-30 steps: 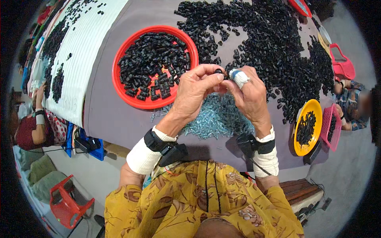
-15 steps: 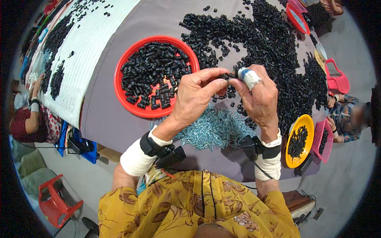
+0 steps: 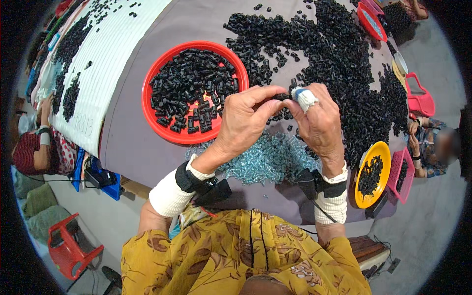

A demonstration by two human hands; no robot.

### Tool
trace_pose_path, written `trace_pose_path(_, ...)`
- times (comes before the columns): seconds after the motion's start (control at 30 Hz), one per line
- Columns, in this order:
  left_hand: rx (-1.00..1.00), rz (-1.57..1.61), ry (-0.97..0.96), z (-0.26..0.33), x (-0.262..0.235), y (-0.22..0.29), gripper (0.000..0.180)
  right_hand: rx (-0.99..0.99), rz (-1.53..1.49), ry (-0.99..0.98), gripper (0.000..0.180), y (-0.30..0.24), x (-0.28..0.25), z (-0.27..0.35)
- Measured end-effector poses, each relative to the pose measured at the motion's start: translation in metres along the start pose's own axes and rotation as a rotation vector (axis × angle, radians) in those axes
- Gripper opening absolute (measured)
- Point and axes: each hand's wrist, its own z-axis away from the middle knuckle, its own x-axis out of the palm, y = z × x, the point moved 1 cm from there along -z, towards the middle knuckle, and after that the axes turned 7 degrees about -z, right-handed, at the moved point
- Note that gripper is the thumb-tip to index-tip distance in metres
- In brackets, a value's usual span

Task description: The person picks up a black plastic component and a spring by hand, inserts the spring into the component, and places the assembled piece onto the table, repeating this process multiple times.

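Note:
My left hand (image 3: 243, 117) and my right hand (image 3: 319, 120) meet over the middle of the table, fingertips nearly touching. Pinched between the left thumb and forefinger is a small black plastic piece (image 3: 281, 97), mostly covered by the fingers. The right thumb and fingers close in on its other end, with a white-and-blue wrap (image 3: 305, 99) round one finger. Under the hands lies a heap of small bluish metal springs (image 3: 268, 160). A red basin (image 3: 146, 101) holding many black plastic pieces stands left of my hands. More black pieces (image 3: 339, 64) spread beyond and to the right.
At the right table edge are a yellow dish (image 3: 359, 196) and a pink basket (image 3: 406, 189), each with black pieces. A ribbed white sheet (image 3: 110, 59) covers the table's left part. Co-workers sit at left and right; a red stool (image 3: 73, 246) stands lower left.
Both hands stay together, with the right hand's fingers shifted slightly left and its grip turned a little. The black piece is less visible between the fingertips.

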Motion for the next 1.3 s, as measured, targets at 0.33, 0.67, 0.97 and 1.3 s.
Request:
trace_pose_path(0.33, 0.099, -0.191, -0.008, 0.0, -0.001, 0.005, 0.022, -0.015, 0.086, 0.035, 0.015, -0.002, 0.005, 0.008)
trace_pose_path(0.67, 0.072, -0.128, 0.015, 0.002, -0.002, 0.001, 0.021, 0.04, 0.124, -0.045, 0.012, -0.005, 0.009, 0.013)
trace_pose_path(0.97, 0.185, -0.268, 0.018, 0.002, -0.003, -0.001, 0.021, 0.052, 0.064, -0.146, 0.01, -0.002, 0.008, 0.017)
trace_pose_path(1.3, 0.275, -0.341, 0.06, 0.004, 0.003, -0.003, 0.021, 0.061, -0.01, -0.189, 0.011, 0.005, 0.008, 0.02)
